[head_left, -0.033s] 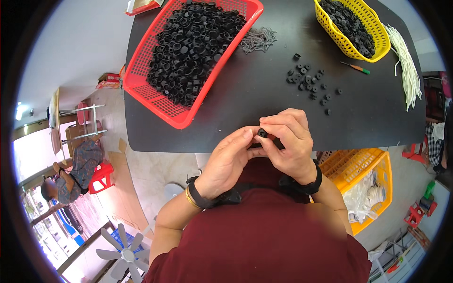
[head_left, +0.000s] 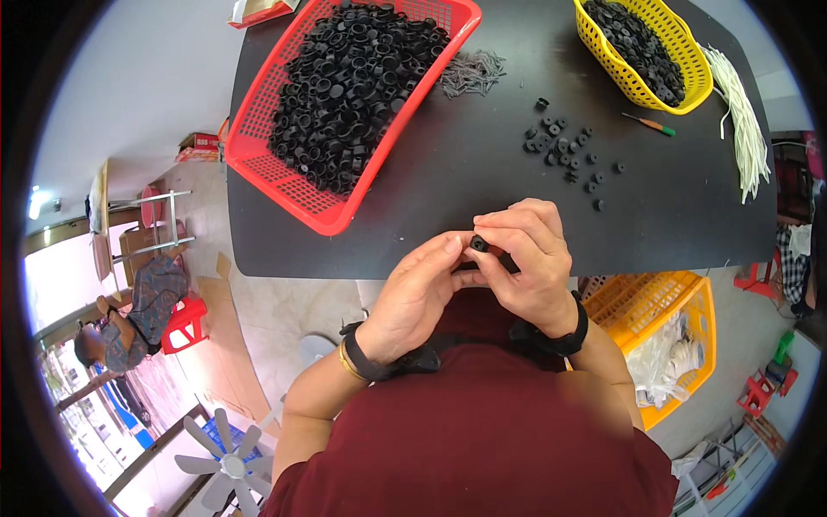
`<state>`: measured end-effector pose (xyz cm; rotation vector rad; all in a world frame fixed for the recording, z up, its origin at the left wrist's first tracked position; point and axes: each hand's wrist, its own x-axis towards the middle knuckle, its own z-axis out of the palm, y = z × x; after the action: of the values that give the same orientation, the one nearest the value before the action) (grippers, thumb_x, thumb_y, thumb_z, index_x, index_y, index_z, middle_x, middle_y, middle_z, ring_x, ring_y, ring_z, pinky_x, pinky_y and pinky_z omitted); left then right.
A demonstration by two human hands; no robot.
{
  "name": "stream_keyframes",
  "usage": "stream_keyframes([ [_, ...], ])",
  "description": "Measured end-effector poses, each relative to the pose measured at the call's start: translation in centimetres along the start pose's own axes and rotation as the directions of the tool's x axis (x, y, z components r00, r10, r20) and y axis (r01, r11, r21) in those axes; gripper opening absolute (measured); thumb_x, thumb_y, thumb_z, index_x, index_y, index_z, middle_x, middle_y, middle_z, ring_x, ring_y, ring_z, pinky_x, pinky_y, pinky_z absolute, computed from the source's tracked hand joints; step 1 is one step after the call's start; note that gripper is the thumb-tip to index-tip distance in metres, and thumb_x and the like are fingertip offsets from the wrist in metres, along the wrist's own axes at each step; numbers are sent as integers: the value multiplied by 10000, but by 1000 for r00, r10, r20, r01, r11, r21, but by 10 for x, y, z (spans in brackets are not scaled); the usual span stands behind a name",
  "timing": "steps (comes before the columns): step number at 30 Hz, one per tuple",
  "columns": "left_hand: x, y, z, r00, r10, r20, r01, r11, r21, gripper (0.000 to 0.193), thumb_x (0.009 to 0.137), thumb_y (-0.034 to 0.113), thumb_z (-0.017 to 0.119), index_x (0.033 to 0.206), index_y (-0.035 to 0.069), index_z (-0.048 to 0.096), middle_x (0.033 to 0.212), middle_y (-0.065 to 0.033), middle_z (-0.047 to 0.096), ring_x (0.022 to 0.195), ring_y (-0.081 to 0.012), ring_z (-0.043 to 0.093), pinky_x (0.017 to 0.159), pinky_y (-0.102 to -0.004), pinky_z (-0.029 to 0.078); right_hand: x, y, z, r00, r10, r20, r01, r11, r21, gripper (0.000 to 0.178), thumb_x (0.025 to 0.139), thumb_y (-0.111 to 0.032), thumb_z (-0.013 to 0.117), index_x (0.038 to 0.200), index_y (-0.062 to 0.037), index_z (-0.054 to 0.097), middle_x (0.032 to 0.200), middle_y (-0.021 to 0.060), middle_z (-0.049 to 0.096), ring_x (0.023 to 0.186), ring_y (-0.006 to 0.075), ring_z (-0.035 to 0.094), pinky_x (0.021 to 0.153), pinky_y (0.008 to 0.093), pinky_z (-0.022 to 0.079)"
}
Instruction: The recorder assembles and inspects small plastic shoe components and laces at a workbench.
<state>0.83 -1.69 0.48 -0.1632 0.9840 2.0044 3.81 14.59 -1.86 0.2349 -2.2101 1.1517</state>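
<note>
Between the fingertips of both hands, just off the table's near edge, is a small black plastic part (head_left: 479,244) with a hole in its face. My left hand (head_left: 422,280) pinches it from the left with thumb and forefinger. My right hand (head_left: 527,258) grips it from the right, fingers curled. Past the hands, several loose small black round parts (head_left: 563,146) lie scattered on the dark table (head_left: 431,164). A red basket (head_left: 332,220) heaped with black ring-like caps (head_left: 345,86) stands at the left. Beside it is a pile of small grey pin-like pieces (head_left: 472,73).
A yellow basket (head_left: 699,86) with black parts stands at the far right, near a green-tipped tool (head_left: 656,127) and a bundle of whitish strands (head_left: 743,121). An orange crate (head_left: 702,345) with plastic bags is below the table's right. A fan (head_left: 233,466) and a seated person (head_left: 155,302) are at left.
</note>
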Motion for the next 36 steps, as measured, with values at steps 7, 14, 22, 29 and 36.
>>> stream_keyframes([
  [7, 1, 4, 6, 1000, 15, 10, -16, 999, 35, 289, 1032, 243, 453, 1163, 34, 603, 1129, -49, 612, 1050, -132, 563, 946, -364, 457, -2, 3, 2, 999, 21, 40, -21, 1000, -13, 310, 643, -3, 754, 929, -54, 648, 958, 41, 662, 862, 249, 576, 738, 350, 491],
  [14, 0, 1, 1, 999, 39, 6, -40, 996, 81, 280, 1033, 246, 453, 1125, 30, 607, 1110, -43, 620, 1039, -126, 571, 941, -341, 457, 2, 0, 2, 999, 30, 40, -30, 1000, 7, 329, 624, -9, 751, 938, -54, 661, 994, 37, 673, 885, 252, 581, 743, 345, 510],
  [22, 0, 2, 5, 998, 29, -53, -26, 998, 59, 297, 1031, 252, 455, 1174, 28, 587, 1136, -42, 591, 1047, -129, 561, 941, -359, 462, 0, 0, -4, 998, -32, 59, 32, 999, 0, 304, 617, -7, 746, 906, -60, 669, 980, 37, 678, 890, 248, 583, 764, 344, 503],
  [29, 1, 1, 1, 999, 30, -43, -26, 996, 81, 303, 1027, 243, 463, 1193, 12, 566, 1118, -50, 583, 1049, -147, 561, 944, -374, 466, 4, 0, -3, 998, 24, 56, -26, 999, 33, 337, 602, 3, 747, 922, -56, 658, 962, 44, 673, 888, 250, 587, 756, 350, 503],
  [36, -7, 2, -4, 997, 62, -40, -59, 995, 81, 293, 1020, 215, 469, 1195, 7, 577, 1167, -81, 593, 1087, -156, 562, 935, -354, 467, 4, -7, -9, 996, 22, 89, -22, 1000, -5, 308, 645, 8, 752, 932, -56, 660, 975, 43, 679, 902, 246, 590, 779, 348, 496],
])
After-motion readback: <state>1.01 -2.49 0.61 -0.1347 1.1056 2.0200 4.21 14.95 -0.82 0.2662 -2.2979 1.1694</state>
